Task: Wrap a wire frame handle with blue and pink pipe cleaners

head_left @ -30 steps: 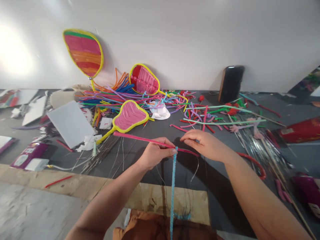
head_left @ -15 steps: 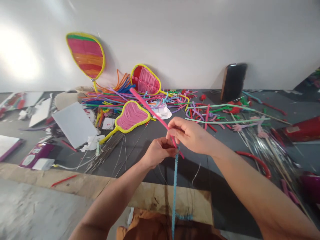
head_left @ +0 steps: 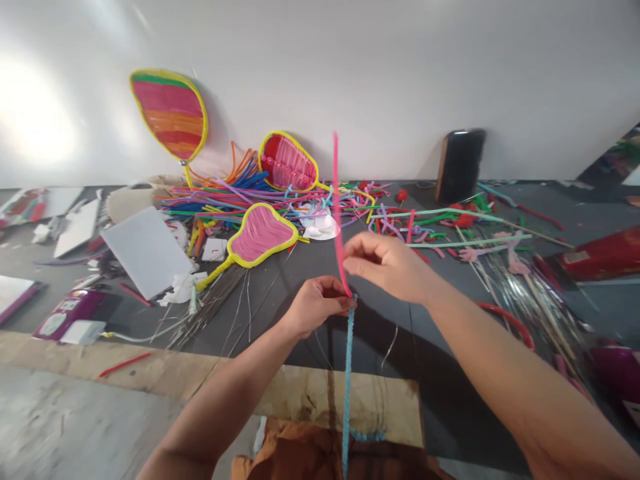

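Observation:
My left hand (head_left: 323, 308) is closed in a pinch where a pink pipe cleaner (head_left: 337, 193) meets the top of a light blue, twisted-looking pipe cleaner (head_left: 349, 373). The blue one hangs down from those fingertips toward my lap. The pink one rises almost straight up, bending slightly near its lower end. My right hand (head_left: 383, 267) is just right of and above the left, with thumb and fingertips closed against the lower part of the pink pipe cleaner. The exact joint between the two pipe cleaners is partly hidden by my left fingers.
A pink, yellow-edged fan shape (head_left: 263, 233) lies behind my hands; two similar ones (head_left: 173, 113) lean at the wall. Heaped pipe cleaners (head_left: 215, 200) spread along the back. A phone (head_left: 460, 165) stands upright. Thin wires (head_left: 207, 313) lie left, sticks and wires (head_left: 543, 300) right.
The pink pipe cleaner has swung from leaning far left to nearly upright. Its short lower end no longer shows below my left fingers. My left hand has stayed in place; the right shifted slightly.

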Demonstrator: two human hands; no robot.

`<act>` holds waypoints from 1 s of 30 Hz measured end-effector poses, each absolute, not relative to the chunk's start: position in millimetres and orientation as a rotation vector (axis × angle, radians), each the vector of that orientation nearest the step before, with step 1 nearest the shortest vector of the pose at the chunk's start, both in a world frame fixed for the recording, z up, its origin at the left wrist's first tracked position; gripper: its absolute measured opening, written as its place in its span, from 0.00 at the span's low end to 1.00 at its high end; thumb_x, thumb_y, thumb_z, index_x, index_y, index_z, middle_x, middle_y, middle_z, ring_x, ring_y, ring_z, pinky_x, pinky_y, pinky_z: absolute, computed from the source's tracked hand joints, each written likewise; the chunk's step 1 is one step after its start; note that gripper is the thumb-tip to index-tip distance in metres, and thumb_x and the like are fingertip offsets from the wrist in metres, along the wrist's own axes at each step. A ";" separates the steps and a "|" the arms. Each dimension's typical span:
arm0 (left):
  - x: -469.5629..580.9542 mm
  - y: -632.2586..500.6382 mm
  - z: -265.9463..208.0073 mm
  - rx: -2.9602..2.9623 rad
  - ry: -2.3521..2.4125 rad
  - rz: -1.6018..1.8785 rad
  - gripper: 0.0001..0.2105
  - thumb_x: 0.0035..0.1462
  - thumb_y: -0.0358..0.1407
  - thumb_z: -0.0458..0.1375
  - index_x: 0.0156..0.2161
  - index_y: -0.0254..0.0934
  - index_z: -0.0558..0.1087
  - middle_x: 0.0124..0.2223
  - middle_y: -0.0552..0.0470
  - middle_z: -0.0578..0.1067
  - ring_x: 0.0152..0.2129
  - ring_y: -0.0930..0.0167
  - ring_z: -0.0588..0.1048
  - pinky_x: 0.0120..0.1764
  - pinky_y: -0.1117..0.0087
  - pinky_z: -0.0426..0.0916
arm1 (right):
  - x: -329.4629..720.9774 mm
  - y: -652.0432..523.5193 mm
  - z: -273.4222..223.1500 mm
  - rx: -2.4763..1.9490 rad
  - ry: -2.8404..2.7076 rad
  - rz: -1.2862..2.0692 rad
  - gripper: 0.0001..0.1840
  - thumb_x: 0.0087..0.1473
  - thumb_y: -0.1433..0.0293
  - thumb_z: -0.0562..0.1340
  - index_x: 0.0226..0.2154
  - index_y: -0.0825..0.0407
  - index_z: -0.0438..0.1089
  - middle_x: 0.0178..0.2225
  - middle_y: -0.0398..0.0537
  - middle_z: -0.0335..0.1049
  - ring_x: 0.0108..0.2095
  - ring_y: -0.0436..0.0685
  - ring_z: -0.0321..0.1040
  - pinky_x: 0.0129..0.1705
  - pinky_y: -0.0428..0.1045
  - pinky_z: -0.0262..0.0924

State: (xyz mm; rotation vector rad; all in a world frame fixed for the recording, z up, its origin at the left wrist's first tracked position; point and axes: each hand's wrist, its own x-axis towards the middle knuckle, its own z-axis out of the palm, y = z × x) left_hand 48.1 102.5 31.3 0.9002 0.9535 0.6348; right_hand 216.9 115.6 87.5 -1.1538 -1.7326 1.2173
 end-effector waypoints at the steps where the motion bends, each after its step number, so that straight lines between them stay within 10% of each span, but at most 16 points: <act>1: 48.3 102.5 31.3 0.904 0.958 0.641 0.14 0.35 0.35 0.69 0.28 0.32 0.71 0.25 0.54 0.75 0.23 0.75 0.74 0.29 0.72 0.70 | 217.6 113.5 84.8 -1.155 -1.839 1.268 0.08 0.54 0.64 0.59 0.33 0.51 0.67 0.27 0.42 0.68 0.26 0.49 0.63 0.28 0.45 0.58; 30: 45.3 102.7 40.2 0.945 0.908 0.609 0.12 0.39 0.35 0.69 0.26 0.31 0.72 0.22 0.51 0.75 0.20 0.74 0.73 0.26 0.75 0.67 | 242.5 110.8 23.5 -0.986 -1.546 2.199 0.13 0.47 0.61 0.65 0.27 0.55 0.69 0.24 0.41 0.69 0.21 0.44 0.64 0.17 0.39 0.51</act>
